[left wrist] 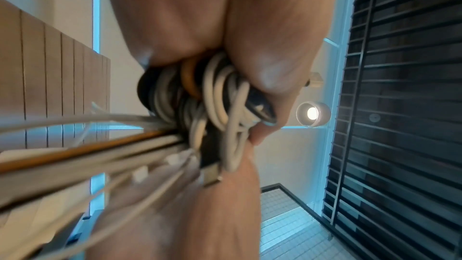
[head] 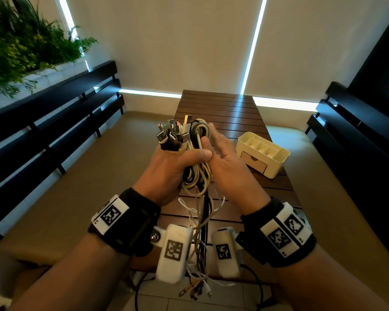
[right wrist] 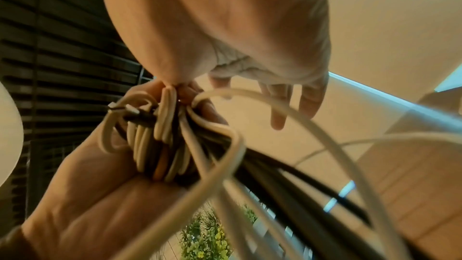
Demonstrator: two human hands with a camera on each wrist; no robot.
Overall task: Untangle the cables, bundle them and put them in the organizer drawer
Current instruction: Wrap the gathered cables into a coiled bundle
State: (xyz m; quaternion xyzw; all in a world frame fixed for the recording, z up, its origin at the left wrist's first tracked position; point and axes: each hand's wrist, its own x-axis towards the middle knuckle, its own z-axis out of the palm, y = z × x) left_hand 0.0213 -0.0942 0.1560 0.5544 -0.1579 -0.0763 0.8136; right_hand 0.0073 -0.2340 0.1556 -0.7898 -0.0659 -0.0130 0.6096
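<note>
My left hand [head: 184,157] grips a bundle of white, black and grey cables [head: 197,133] in a fist above the wooden slatted table [head: 222,108]. Several USB plugs [head: 171,135] stick up out of the fist. The cables' loose ends [head: 199,221] hang down between my wrists. In the left wrist view the folded loops of the cables [left wrist: 212,102] sit under my curled left fingers [left wrist: 265,66]. My right hand [head: 221,149] is at the bundle's right side, fingers straight and blurred, thumb against the loops. Its fingers [right wrist: 302,102] hold nothing. The cream organizer [head: 277,163] stands to the right, its wooden drawer [head: 254,163] closed.
Dark slatted benches run along the left [head: 54,113] and the right [head: 350,122] of the table. Green plants [head: 20,41] fill the upper left corner. Black cords [head: 142,286] lie on the tiled floor below my wrists.
</note>
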